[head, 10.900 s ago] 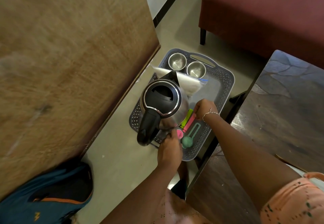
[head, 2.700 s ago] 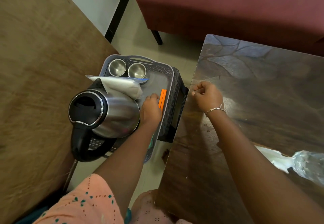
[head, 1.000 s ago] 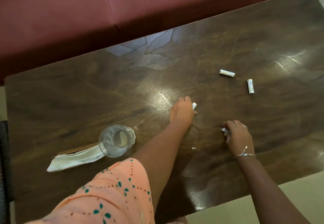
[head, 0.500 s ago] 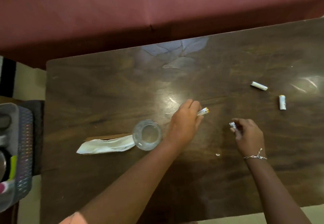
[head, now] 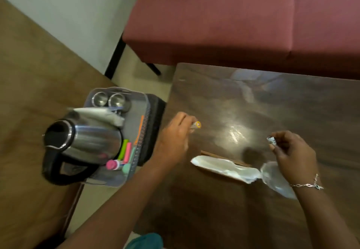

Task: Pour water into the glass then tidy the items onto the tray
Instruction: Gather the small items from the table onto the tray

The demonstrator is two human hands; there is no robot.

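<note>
While the tidying stage was under way, the left hand [head: 173, 137] pinched a yellow-tipped cylinder [head: 196, 125] between curled fingers and thumb, just inside the left edge of the table [head: 253, 102]. The right hand [head: 294, 153] gripped a second white cylinder [head: 271, 140] in its curled fingertips, above the middle of the table. We took both for batteries, though blur prevented confirmation.

Below the right wrist stood the glass [head: 276, 178], nearer the near edge than the far edge. It lay touching or just beside one end of a white napkin [head: 224, 167], which rested over a thin wooden strip [head: 224, 158]. We could not read a water level through the blur.

Just off the left edge, at a lower level, stood the tray [head: 145, 112]. It carried the kettle [head: 83, 143], two steel cups [head: 100, 99], coloured markers [head: 127, 151] and an orange stick [head: 139, 129].

We judged pouring complete, since the kettle sat in the tray. We judged these items outstanding: both cylinders, the glass and the napkin.
</note>
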